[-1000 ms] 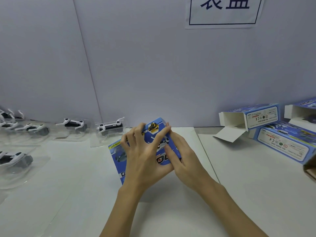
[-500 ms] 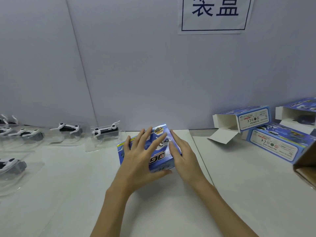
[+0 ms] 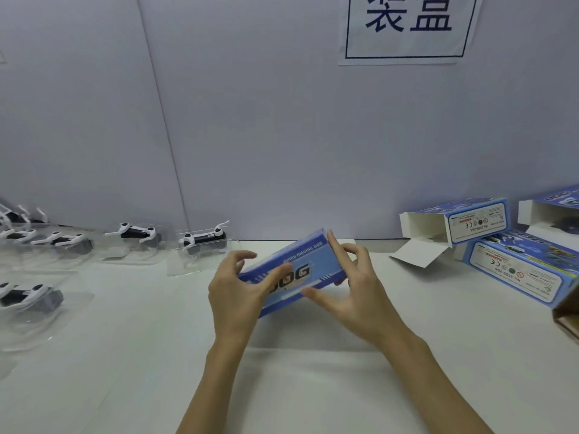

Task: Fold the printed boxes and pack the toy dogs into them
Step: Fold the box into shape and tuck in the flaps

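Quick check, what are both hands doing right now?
Left hand: grips the left end of the blue printed box.
Right hand: holds the box's right end, thumb below, fingers on top.

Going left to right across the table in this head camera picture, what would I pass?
Toy dogs in clear trays → nearest toy dog → left hand → blue box held in both hands → right hand → open box → stacked boxes.
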Motion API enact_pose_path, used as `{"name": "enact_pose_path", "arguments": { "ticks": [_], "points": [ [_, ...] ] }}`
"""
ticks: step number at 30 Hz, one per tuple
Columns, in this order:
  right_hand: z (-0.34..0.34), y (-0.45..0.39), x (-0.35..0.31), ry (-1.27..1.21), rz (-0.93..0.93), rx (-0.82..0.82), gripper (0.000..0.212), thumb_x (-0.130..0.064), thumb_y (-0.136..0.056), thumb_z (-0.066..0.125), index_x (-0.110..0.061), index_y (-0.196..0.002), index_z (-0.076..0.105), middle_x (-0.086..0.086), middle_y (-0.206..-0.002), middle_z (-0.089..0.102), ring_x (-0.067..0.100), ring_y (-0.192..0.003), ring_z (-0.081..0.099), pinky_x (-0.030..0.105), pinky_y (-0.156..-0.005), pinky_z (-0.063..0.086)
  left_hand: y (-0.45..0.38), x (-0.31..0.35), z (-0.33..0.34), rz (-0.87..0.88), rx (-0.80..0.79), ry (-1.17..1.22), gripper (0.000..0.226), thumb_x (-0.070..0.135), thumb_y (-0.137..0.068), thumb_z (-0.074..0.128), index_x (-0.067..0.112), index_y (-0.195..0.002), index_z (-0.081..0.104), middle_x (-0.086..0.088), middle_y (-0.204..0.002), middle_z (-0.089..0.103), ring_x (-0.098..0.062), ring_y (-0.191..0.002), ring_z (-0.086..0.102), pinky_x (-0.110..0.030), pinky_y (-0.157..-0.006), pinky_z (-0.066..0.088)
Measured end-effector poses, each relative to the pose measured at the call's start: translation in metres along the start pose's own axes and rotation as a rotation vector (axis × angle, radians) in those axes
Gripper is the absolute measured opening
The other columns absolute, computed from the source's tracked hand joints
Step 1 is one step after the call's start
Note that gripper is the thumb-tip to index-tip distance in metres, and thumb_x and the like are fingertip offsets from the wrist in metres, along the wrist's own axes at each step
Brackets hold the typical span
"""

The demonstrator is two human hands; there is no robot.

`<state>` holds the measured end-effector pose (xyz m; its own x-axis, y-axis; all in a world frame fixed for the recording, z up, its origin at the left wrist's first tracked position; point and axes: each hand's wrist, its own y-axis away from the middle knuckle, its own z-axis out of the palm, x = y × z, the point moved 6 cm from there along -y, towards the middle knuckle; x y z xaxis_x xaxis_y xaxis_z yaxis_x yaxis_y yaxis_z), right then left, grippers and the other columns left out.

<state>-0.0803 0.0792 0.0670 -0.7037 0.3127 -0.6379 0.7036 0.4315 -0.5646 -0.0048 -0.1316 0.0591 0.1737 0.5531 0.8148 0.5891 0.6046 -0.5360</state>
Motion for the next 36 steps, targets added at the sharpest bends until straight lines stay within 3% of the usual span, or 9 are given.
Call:
{"name": "enact_pose_path", "arguments": {
  "ticks": [3, 6, 11, 15, 23, 26, 29, 32, 36],
  "points": [
    [0.002, 0.000, -0.012, 0.130, -0.120, -0.002, 0.108, -0.057, -0.081, 0.078, -0.039, -0.164, 0.011, -0.009, -0.137, 0.030, -0.014, -0.113, 0.044, 0.003, -0.080, 0.050, -0.001, -0.012, -0.008, -0.179, 0.106, 0.158, 0.081, 0.076, -0.051, 0.082, 0.032, -0.113, 0.053, 0.009, -0.117, 0.066, -0.011, -0.104, 0.070, -0.031, -0.073, 0.062],
    [-0.009, -0.001, -0.022, 0.213, -0.212, 0.127, 0.100, -0.056, -0.079, 0.079, -0.027, -0.162, 0.030, 0.000, -0.147, 0.036, -0.009, -0.106, 0.047, 0.006, -0.084, 0.051, 0.000, -0.013, -0.004, -0.253, 0.099, 0.284, 0.081, 0.076, -0.051, 0.087, 0.036, -0.112, 0.051, 0.011, -0.113, 0.071, -0.006, -0.094, 0.074, -0.027, -0.065, 0.062],
    [-0.025, 0.000, -0.013, -0.041, -0.052, 0.286, 0.083, -0.071, -0.072, 0.075, -0.026, -0.137, 0.050, -0.008, -0.156, 0.041, 0.011, -0.136, 0.049, 0.026, -0.107, 0.048, 0.000, -0.010, 0.003, -0.401, 0.040, 0.597, 0.077, 0.081, -0.068, 0.076, 0.023, -0.117, 0.063, -0.003, -0.097, 0.079, -0.012, -0.079, 0.075, -0.023, -0.059, 0.057],
    [-0.023, -0.002, 0.005, -0.478, 0.214, 0.356, 0.062, -0.061, -0.076, 0.074, -0.024, -0.117, 0.047, -0.002, -0.112, 0.070, 0.008, -0.085, 0.075, 0.020, -0.068, 0.057, 0.007, 0.008, 0.022, -0.286, -0.208, 0.567, 0.062, 0.077, -0.076, 0.069, 0.030, -0.117, 0.072, -0.004, -0.108, 0.079, -0.026, -0.099, 0.076, -0.031, -0.075, 0.060],
    [-0.012, -0.002, 0.026, -0.626, 0.444, 0.344, 0.055, -0.064, -0.091, 0.052, -0.023, -0.128, 0.047, -0.008, -0.104, 0.064, -0.012, -0.068, 0.063, 0.008, -0.058, 0.049, 0.017, 0.009, 0.042, -0.226, -0.386, 0.601, 0.052, 0.055, -0.081, 0.079, 0.042, -0.130, 0.063, 0.000, -0.120, 0.076, -0.023, -0.109, 0.074, -0.033, -0.086, 0.061],
    [-0.007, -0.002, 0.026, -0.642, 0.448, 0.232, 0.050, -0.058, -0.104, 0.035, -0.043, -0.151, 0.030, -0.035, -0.123, 0.059, -0.026, -0.107, 0.054, 0.002, -0.089, 0.044, 0.016, 0.001, 0.043, -0.297, -0.387, 0.663, 0.047, 0.049, -0.078, 0.082, 0.040, -0.123, 0.071, -0.003, -0.119, 0.077, -0.023, -0.107, 0.075, -0.032, -0.082, 0.062],
    [0.000, -0.001, 0.026, -0.652, 0.455, 0.129, 0.067, -0.063, -0.099, 0.029, -0.041, -0.161, 0.022, -0.027, -0.157, 0.034, -0.003, -0.146, 0.031, 0.026, -0.121, 0.026, 0.013, -0.007, 0.040, -0.336, -0.392, 0.672, 0.040, 0.040, -0.083, 0.083, 0.034, -0.121, 0.074, -0.006, -0.118, 0.077, -0.027, -0.106, 0.075, -0.039, -0.086, 0.062],
    [0.004, 0.000, 0.035, -0.456, 0.497, 0.013, 0.054, -0.059, -0.106, 0.029, -0.041, -0.156, 0.033, -0.018, -0.146, 0.050, 0.006, -0.135, 0.047, 0.029, -0.117, 0.033, 0.010, -0.015, 0.036, -0.366, -0.343, 0.662, 0.044, 0.037, -0.081, 0.087, 0.030, -0.122, 0.074, -0.006, -0.114, 0.078, -0.026, -0.101, 0.077, -0.034, -0.078, 0.063],
    [-0.011, 0.003, 0.048, -0.252, 0.629, 0.165, 0.048, -0.067, -0.102, 0.035, -0.026, -0.109, 0.058, 0.000, -0.090, 0.071, 0.025, -0.089, 0.068, 0.035, -0.076, 0.052, 0.011, -0.029, 0.040, -0.531, -0.188, 0.790, 0.066, 0.040, -0.076, 0.081, 0.023, -0.137, 0.062, -0.002, -0.113, 0.078, -0.020, -0.107, 0.074, -0.034, -0.084, 0.055]
  ]
}}
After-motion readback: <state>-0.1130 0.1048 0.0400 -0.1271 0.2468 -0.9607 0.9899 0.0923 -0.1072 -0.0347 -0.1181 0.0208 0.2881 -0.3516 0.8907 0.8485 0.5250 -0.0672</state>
